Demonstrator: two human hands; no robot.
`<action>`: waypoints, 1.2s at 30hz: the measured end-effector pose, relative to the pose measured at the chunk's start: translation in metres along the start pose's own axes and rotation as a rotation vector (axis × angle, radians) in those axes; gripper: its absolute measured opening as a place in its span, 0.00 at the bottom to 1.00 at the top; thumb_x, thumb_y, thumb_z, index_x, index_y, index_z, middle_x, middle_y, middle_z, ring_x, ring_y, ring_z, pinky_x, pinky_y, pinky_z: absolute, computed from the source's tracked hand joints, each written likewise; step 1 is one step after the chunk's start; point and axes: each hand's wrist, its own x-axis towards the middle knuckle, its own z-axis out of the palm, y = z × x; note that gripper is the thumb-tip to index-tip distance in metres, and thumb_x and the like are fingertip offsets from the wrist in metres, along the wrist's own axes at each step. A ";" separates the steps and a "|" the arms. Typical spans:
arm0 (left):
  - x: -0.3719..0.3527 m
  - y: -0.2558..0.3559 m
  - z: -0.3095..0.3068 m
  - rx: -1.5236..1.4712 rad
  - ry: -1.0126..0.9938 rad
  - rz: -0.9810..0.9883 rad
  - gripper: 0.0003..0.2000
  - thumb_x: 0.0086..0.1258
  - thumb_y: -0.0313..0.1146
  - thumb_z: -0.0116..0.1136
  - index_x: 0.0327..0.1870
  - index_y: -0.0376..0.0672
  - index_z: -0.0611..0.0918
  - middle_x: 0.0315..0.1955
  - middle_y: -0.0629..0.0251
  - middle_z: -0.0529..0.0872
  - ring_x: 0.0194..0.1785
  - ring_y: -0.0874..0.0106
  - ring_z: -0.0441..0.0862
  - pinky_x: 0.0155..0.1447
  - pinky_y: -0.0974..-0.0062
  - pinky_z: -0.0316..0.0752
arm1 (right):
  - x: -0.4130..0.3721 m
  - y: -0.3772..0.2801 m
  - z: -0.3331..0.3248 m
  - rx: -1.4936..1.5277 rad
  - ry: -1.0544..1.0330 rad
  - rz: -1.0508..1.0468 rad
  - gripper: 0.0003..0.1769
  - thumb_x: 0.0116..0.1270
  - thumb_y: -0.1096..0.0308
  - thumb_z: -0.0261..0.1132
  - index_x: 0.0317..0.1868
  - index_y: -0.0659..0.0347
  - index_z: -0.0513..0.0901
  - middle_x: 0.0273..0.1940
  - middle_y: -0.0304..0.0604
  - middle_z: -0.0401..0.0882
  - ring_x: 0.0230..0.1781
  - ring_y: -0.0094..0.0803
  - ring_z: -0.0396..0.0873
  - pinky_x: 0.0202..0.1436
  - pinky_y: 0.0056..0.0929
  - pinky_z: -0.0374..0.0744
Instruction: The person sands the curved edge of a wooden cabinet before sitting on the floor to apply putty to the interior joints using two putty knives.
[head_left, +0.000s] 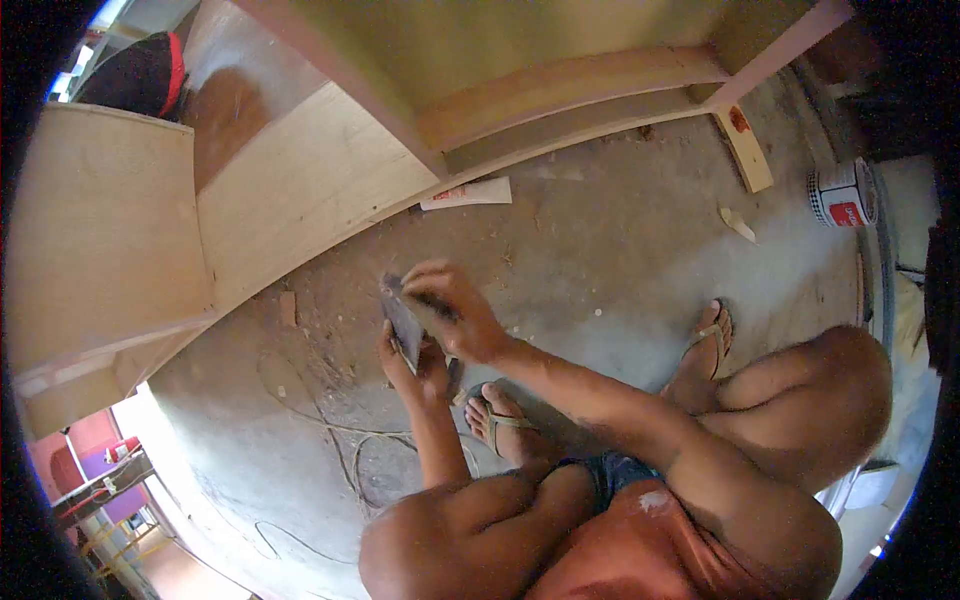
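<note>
My left hand [420,372] is closed around the lower part of a flat grey piece [402,325], thin and roughly rectangular, held tilted above the floor. Its kind cannot be made out. Over the upper end of that piece is my right hand [458,312], fingers curled and slightly smeared by motion. Something dark shows under those fingers, perhaps a small object or only shadow. Both hands are in front of my left foot [505,425], which wears a flip-flop.
A pale wooden cabinet frame [300,165] spans the top and left. By its edge lies a white tube [468,193]. A wood strip [745,150] and a labelled can [842,195] stand at the right. A thin cable [345,430] loops across the concrete floor [600,250].
</note>
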 end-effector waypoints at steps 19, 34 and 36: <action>-0.044 -0.014 0.011 0.383 -0.136 -0.027 0.23 0.57 0.40 0.55 0.50 0.35 0.71 0.41 0.57 0.79 0.41 0.63 0.78 0.47 0.67 0.73 | 0.058 0.061 -0.121 -0.607 0.826 0.245 0.24 0.65 0.77 0.51 0.62 0.66 0.58 0.59 0.52 0.62 0.60 0.43 0.63 0.60 0.34 0.65; -0.050 -0.015 -0.010 0.232 0.058 0.027 0.18 0.62 0.39 0.51 0.48 0.38 0.75 0.39 0.60 0.81 0.41 0.65 0.79 0.46 0.68 0.74 | 0.068 0.106 0.019 -0.699 0.734 0.025 0.32 0.51 0.80 0.62 0.57 0.69 0.61 0.57 0.63 0.60 0.61 0.59 0.56 0.64 0.51 0.56; -0.049 -0.016 -0.012 0.219 0.035 0.023 0.18 0.62 0.40 0.51 0.49 0.38 0.75 0.40 0.60 0.81 0.41 0.66 0.79 0.46 0.68 0.74 | 0.070 0.096 0.034 -0.653 0.728 0.057 0.31 0.50 0.80 0.63 0.55 0.68 0.62 0.55 0.61 0.60 0.59 0.56 0.57 0.63 0.48 0.57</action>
